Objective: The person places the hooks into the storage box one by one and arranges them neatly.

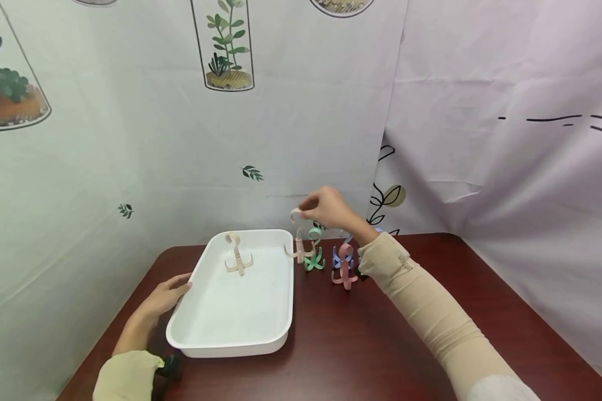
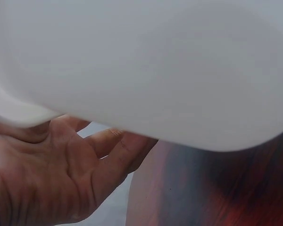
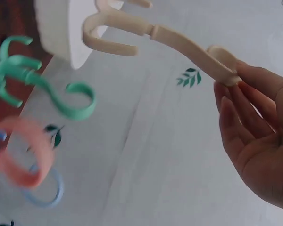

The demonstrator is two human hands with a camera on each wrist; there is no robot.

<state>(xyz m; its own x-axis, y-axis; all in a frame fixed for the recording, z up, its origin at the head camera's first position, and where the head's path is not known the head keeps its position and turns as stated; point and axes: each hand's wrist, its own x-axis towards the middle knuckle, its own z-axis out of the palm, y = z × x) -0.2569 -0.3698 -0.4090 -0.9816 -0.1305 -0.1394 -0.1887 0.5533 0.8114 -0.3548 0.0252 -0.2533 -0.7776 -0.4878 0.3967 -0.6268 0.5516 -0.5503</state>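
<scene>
Beige plastic hook (image 1: 299,253) hung upright, crook up, pinched by the right hand (image 1: 327,208). Left hand (image 1: 161,298), fingers loosely extended, touched the white rectangular tray (image 1: 246,314) at left.

Pale cloth (image 1: 180,139) printed with plants (image 1: 229,53) hangs behind, creased at right; before it, a dark red-brown table (image 1: 361,345)

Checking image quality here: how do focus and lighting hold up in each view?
Head view: soft, fairly even light, the printed backdrop easy to make out; left wrist view: the white tray looks soft, with a broad grey shade across it, the left hand sharper; right wrist view: the pink hook is badly blurred, the beige hook and right hand fairly crisp.
</scene>
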